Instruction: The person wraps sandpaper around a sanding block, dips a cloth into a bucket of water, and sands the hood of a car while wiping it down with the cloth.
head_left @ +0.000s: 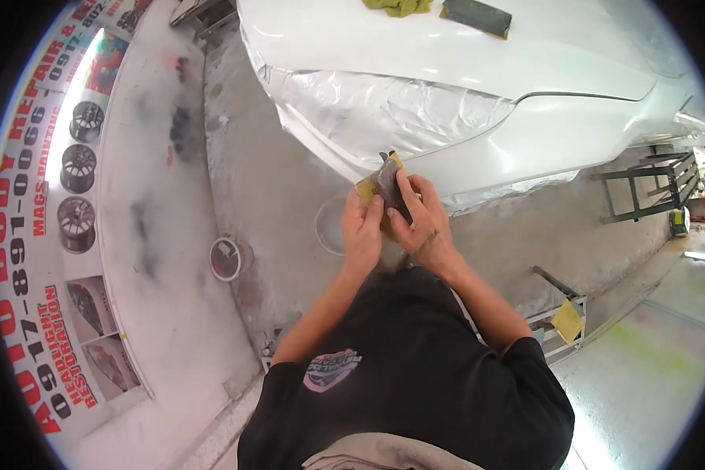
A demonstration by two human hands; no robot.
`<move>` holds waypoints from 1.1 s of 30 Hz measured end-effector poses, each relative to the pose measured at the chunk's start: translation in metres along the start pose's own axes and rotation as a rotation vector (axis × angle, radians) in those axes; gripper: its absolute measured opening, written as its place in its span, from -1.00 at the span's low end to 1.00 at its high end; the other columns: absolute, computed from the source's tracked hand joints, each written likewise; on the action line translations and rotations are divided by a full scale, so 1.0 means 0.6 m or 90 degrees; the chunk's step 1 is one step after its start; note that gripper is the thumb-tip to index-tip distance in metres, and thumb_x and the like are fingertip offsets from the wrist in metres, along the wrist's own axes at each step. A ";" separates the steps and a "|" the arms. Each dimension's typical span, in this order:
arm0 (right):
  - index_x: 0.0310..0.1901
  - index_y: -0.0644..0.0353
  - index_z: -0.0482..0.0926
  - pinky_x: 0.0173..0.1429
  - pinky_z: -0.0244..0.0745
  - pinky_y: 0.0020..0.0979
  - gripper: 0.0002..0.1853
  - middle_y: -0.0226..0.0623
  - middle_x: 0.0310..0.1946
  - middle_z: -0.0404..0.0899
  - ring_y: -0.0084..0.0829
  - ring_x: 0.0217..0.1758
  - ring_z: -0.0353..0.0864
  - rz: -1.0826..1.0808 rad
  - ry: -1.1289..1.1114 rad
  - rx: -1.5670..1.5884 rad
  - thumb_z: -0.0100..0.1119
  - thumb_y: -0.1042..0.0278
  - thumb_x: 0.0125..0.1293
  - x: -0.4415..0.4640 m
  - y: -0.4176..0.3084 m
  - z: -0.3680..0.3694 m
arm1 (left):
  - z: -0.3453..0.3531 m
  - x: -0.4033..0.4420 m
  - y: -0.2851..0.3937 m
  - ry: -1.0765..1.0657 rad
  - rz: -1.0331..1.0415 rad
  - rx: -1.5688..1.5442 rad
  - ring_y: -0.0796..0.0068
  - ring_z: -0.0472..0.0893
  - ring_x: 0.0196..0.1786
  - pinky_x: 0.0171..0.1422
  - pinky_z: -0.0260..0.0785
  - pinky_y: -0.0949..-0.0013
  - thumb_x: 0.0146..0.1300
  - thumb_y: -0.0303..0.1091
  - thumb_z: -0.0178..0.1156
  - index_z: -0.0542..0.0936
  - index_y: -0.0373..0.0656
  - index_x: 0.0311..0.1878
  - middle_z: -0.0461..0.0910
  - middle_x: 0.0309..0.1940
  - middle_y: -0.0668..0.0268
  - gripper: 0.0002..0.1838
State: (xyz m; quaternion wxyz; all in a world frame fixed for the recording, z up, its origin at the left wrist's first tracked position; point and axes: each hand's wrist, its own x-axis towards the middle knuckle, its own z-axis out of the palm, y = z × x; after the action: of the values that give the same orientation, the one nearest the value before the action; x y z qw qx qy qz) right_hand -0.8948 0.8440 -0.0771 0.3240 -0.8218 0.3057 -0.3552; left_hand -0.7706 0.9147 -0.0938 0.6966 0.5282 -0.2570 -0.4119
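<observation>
In front of my chest, my left hand [362, 233] and my right hand [428, 225] both grip a piece of sandpaper [387, 182]. It has a dark grey face and a yellow back, and it looks folded or wrapped; whether a block is inside I cannot tell. My left thumb presses its near side, and my right fingers lie along its right edge. Just beyond my hands is the white car body [572, 141], with plastic film [399, 117] taped over the headlight area. A dark sandpaper-wrapped block [478, 17] and a yellow-green cloth [398, 6] lie on the hood.
A bucket [231, 259] with dark contents stands on the concrete floor at left, beside a wall with a printed auto-body banner [39, 211]. Black metal stands [654, 184] are at right. Near my right elbow, a yellow sheet [567, 321] hangs on a metal frame [576, 301].
</observation>
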 end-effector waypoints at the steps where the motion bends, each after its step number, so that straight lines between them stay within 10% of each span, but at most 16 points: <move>1: 0.46 0.33 0.41 0.24 0.57 -0.08 -0.32 0.08 0.27 0.47 0.07 0.23 0.57 -0.012 -0.001 -0.002 0.35 0.43 0.31 0.001 0.002 0.002 | -0.002 0.000 0.001 0.003 -0.003 -0.003 0.54 0.54 0.18 0.32 0.39 0.37 0.62 -0.48 0.02 0.47 -0.28 0.28 0.60 0.15 0.28 -0.74; 13: 0.39 0.42 0.51 0.33 0.57 -0.22 -0.43 0.09 0.32 0.53 -0.04 0.30 0.63 0.026 0.034 0.105 0.29 0.63 0.33 0.041 -0.055 0.082 | -0.121 0.032 0.060 -0.213 -0.067 -0.308 0.46 0.56 0.28 0.38 0.39 0.37 0.43 -0.63 -0.05 0.45 -0.31 0.39 0.57 0.25 0.23 -0.53; 19: 0.48 0.39 0.39 0.47 0.46 -0.13 -0.41 0.21 0.42 0.46 0.09 0.44 0.55 0.038 0.066 0.081 0.19 0.47 0.44 0.039 -0.092 0.245 | -0.293 0.085 0.109 -0.276 -0.141 -0.050 0.36 0.56 0.37 0.40 0.40 0.32 0.42 -0.63 -0.07 0.48 -0.38 0.47 0.40 0.52 0.13 -0.45; 28: 0.46 0.36 0.32 0.32 0.45 -0.35 -0.48 -0.17 0.15 0.59 -0.44 0.21 0.52 0.311 0.068 0.337 0.06 0.28 0.60 0.111 -0.332 0.335 | -0.412 0.116 0.181 -0.329 0.258 0.246 0.15 0.43 0.49 0.48 0.38 0.18 0.44 -0.57 0.18 0.56 -0.23 0.45 0.24 0.64 0.09 -0.49; 33: 0.39 0.35 0.40 0.13 0.49 -0.44 -0.56 -0.32 0.07 0.59 -0.55 0.07 0.51 0.227 0.182 0.358 0.05 0.30 0.61 0.120 -0.336 0.376 | -0.430 0.124 0.211 -0.295 0.457 0.400 0.07 0.41 0.52 0.51 0.36 0.12 0.41 -0.61 0.19 0.51 -0.21 0.49 0.22 0.66 0.04 -0.43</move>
State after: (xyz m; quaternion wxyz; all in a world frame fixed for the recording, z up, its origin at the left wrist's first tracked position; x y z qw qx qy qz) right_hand -0.6230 0.9840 -0.0194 0.5485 -0.5765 0.3763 -0.4745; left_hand -0.4881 1.0000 -0.0594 0.5268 0.4858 -0.6797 -0.1567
